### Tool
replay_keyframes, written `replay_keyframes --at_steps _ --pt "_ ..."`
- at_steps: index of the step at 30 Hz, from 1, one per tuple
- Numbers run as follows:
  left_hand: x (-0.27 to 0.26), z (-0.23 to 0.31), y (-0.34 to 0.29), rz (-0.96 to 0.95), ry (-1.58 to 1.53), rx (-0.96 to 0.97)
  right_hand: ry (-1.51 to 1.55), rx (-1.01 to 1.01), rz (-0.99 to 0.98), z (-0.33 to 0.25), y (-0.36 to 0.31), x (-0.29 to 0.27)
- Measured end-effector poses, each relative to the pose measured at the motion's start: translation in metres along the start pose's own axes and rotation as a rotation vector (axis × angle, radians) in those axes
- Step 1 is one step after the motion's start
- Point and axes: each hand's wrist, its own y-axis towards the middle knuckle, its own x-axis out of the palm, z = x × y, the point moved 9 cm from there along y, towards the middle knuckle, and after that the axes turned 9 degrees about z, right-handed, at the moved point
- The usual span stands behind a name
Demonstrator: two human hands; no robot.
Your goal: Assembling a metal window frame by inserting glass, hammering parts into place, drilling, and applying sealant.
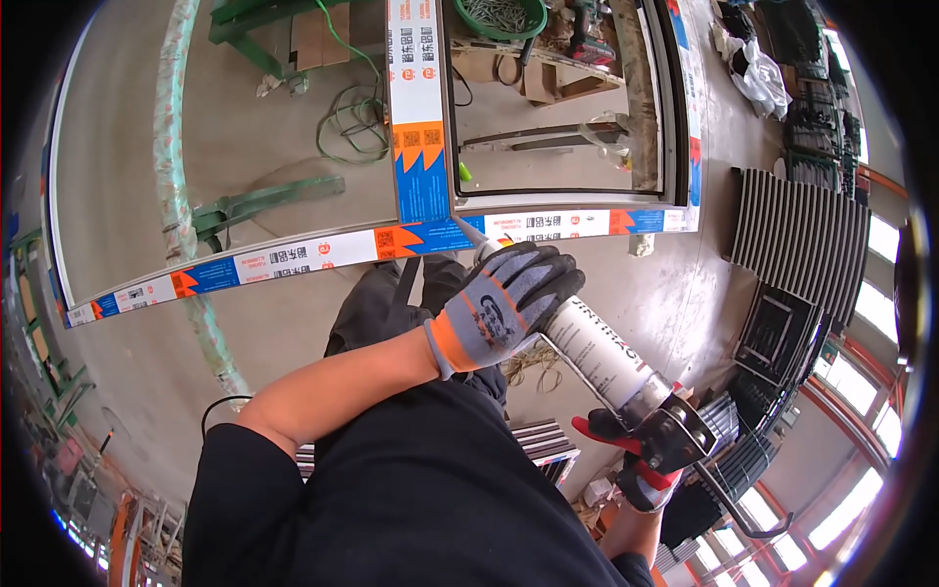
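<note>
A caulking gun (677, 432) with a white sealant tube (608, 354) slants across in front of my body. My left hand (507, 301), in a grey glove with an orange cuff, is wrapped round the front part of the tube. At the gun's rear, my right hand (646, 481), in a dark and red glove, grips the handle; the gun's body partly hides its fingers. The pointed nozzle (468, 231) meets a window frame (323, 256) covered in white, blue and orange film, near the joint of its upright bar (421, 93) and the near rail. Whether the tip touches, I cannot tell.
Under the frame are wrapped support bars (176, 127) and a green stand (264, 205). A green bowl of screws (501, 15) and a cordless drill (590, 39) sit on a bench beyond. A green hose (354, 122) lies coiled on the floor. Stacked dark profiles (797, 230) stand at right.
</note>
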Motion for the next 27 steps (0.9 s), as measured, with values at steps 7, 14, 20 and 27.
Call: replay_keyframes --at_steps 7,14,20,27 --pt "-0.007 -0.003 0.002 0.045 0.012 -0.004 -0.513 -0.392 -0.187 -0.019 -0.003 0.065" --pt "-0.004 -0.005 0.001 0.049 -0.015 -0.009 1.0 -0.279 -0.659 -0.041 0.025 -0.064" --pt "-0.013 -0.003 0.005 0.125 -0.012 0.017 0.221 0.136 -0.214 -0.04 0.035 -0.102" --pt "-0.017 -0.003 0.002 0.149 -0.028 0.021 -0.115 -0.201 -0.369 -0.027 0.004 -0.005"
